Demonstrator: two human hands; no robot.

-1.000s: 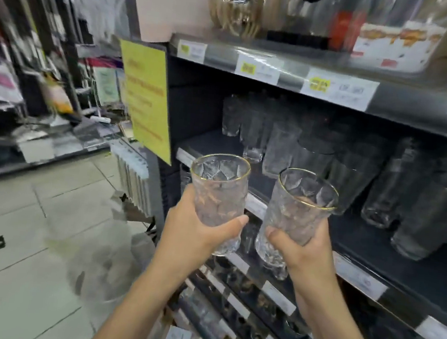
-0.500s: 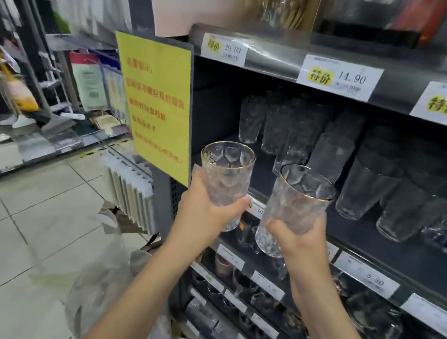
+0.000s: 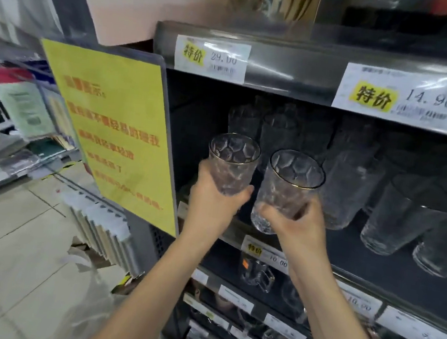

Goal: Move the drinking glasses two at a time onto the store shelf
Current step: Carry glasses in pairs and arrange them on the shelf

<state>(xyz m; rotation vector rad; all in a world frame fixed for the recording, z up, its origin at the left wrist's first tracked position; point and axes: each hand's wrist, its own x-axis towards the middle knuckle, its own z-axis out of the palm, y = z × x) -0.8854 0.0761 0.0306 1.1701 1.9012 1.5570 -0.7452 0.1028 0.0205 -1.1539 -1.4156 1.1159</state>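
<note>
Left hand [image 3: 213, 207] grips one glass [image 3: 232, 163]; right hand [image 3: 297, 227] grips another glass [image 3: 288, 187] at shelf [image 3: 388, 272].

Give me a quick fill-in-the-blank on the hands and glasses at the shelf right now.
1. The left hand and the right hand each grip ____ glass.
2. The left glass and right glass have rims of ____ colour.
3. The sign beside the shelf is ____.
4. The upper-right price label reads ____.
Missing words: one; gold; yellow; 14.90
</note>
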